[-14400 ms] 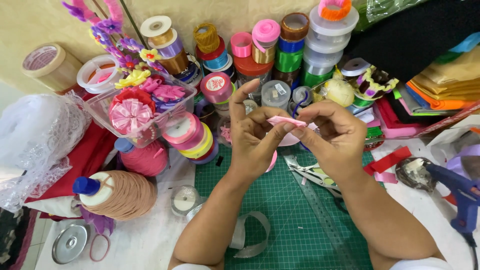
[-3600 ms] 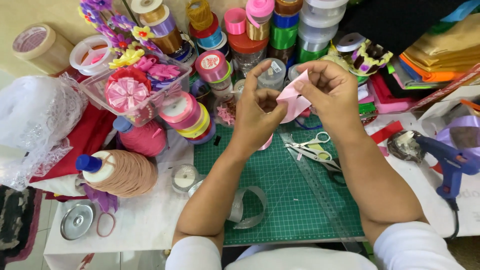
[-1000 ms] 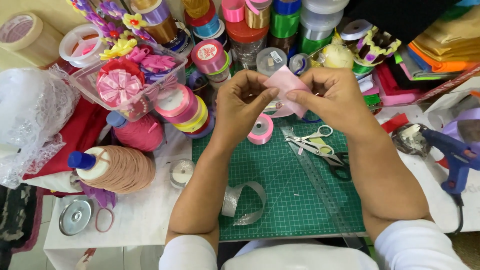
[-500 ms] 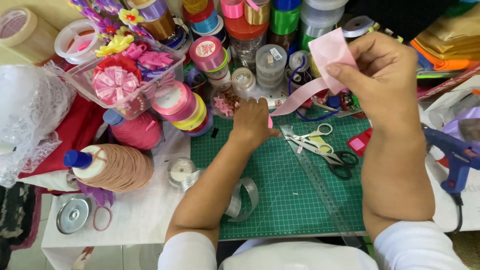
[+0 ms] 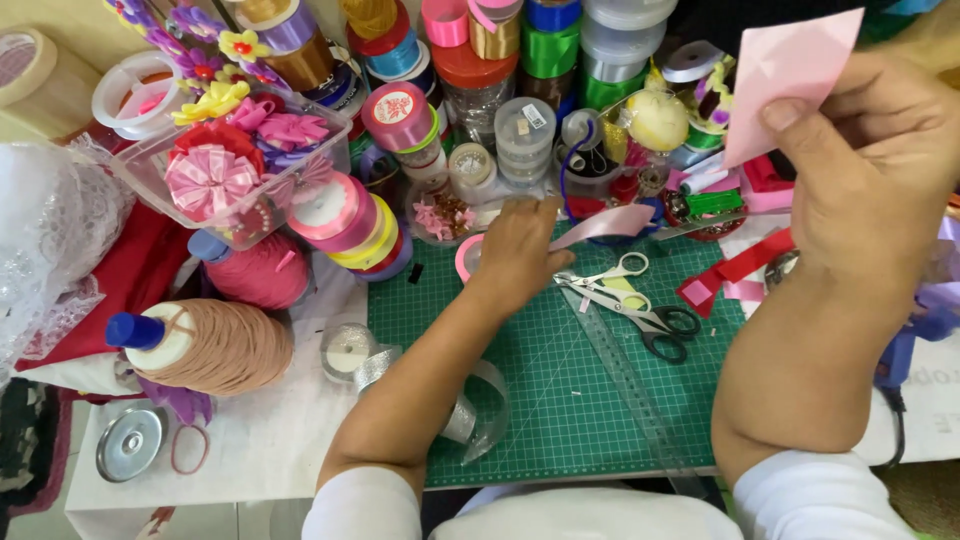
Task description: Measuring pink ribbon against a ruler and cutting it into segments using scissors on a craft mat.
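Above the green mat [image 5: 560,400], right-hand fingers [image 5: 800,125] pinch pink ribbon [image 5: 785,75]; left fingers' grip hidden.

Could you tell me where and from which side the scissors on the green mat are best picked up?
Take the scissors by the black finger loops at their lower-right end, coming from above on the right; the closed blades point up-left toward the left hand.
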